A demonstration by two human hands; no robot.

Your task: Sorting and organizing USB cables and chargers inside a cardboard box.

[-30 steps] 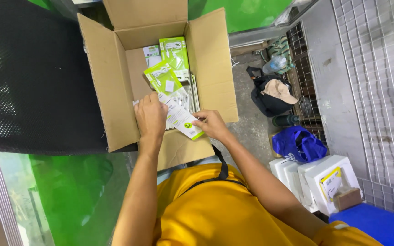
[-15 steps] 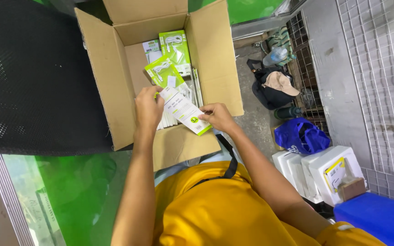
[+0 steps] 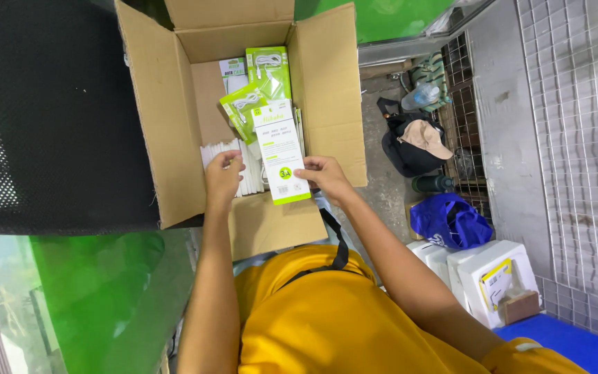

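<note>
Wearing: a yellow shirt (image 3: 354,318) with a dark strap (image 3: 333,242) across it filled the nearest part of the view, both forearms reaching forward from it.

Right hand: the right hand (image 3: 323,176) pinched the lower right corner of a flat white-and-green retail pack (image 3: 282,152), fingers closed on its edge so the printed back faced up toward the camera, apparently for reading.

Left hand: the left hand (image 3: 223,179) was curled at the rim of the box interior, fingertips touching the tops of a row of white packs (image 3: 233,163) standing on edge; whether it gripped 1 of them I could not tell.

Held pack: it sat tilted above the open carton, its lower end over the near wall, its upper end over the contents, clear of the row so nothing snagged.

Carton: the brown cardboard box (image 3: 174,125) stood with all 4 flaps folded outward, which kept the opening free for both hands.

Contents beyond: 2 green cable packs (image 3: 268,69) lay loose on top near the far wall, cables visible through their windows.

Floor at right: a black bag with a tan cap (image 3: 420,142), a blue bag (image 3: 451,221) and white foam boxes (image 3: 493,277) sat well apart from the carton.
</note>
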